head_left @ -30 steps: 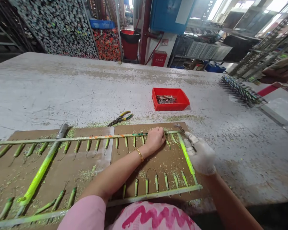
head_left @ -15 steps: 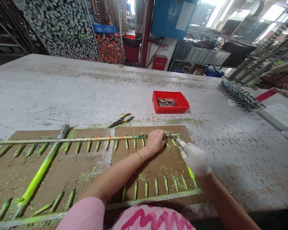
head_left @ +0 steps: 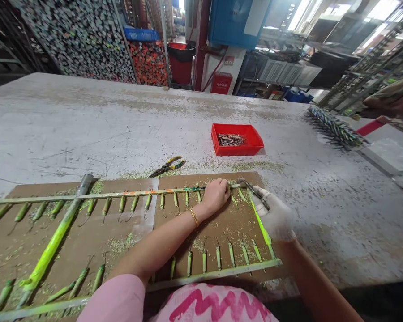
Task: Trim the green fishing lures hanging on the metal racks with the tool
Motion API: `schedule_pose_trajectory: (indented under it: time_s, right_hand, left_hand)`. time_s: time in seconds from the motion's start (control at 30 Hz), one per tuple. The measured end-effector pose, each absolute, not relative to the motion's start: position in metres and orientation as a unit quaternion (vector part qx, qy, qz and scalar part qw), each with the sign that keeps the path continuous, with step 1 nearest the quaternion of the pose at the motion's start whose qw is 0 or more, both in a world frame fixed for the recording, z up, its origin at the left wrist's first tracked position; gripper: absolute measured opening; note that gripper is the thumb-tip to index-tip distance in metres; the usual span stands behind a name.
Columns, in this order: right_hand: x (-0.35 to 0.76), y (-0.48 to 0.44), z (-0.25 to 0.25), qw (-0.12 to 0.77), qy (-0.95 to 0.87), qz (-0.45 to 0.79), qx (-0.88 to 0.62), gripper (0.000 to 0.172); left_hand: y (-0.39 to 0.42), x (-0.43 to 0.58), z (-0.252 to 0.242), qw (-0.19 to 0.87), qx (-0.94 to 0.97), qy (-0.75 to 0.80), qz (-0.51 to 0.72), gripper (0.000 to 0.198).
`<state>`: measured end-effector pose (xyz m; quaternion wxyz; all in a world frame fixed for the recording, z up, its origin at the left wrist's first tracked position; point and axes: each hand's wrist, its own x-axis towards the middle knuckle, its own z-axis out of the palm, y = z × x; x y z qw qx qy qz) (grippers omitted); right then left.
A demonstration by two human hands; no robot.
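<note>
My bare left hand [head_left: 216, 197], a gold bangle on its wrist, is closed at the far bar [head_left: 174, 191] of a paint-marked frame. Its fingertips are hidden, but the fist appears to pinch the bar. A white glove covers my right hand [head_left: 274, 217], which grips a slim grey metal tool [head_left: 260, 195] with a curved tip. That tip is just above the bar's right end. Between my hands, thin green pieces [head_left: 242, 197] hang from the bar. More green pieces with wire hooks [head_left: 218, 259] line the near bar [head_left: 221, 273].
Brown board [head_left: 195, 228] lies under the frame, strewn with green flakes. Yellow-handled pliers [head_left: 168, 167] rest beyond it. A red tray [head_left: 238, 150] holds small metal bits. At right lies a spiky bundle [head_left: 336, 127], near another person's arm [head_left: 389, 100].
My right hand has turned the metal tool and drawn it slightly back from my left hand, its tip now higher by the bar's end. My left hand stays on the bar.
</note>
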<state>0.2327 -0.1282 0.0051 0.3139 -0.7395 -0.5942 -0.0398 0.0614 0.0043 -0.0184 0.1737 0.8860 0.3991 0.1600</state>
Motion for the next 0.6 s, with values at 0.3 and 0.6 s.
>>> schedule_pose_trajectory:
  time_s: [0.3,0.6]
  right_hand:
    - [0.222,-0.114,0.009,0.049,-0.64,-0.116,-0.758,0.04]
    - [0.226,-0.115,0.006,0.112,-0.635,-0.065,-0.761,0.038]
  left_hand:
    - [0.007,0.059,-0.019,0.158,0.893,0.387,0.166,0.014]
    - [0.009,0.042,-0.018,0.131,0.916,0.338,0.171,0.016]
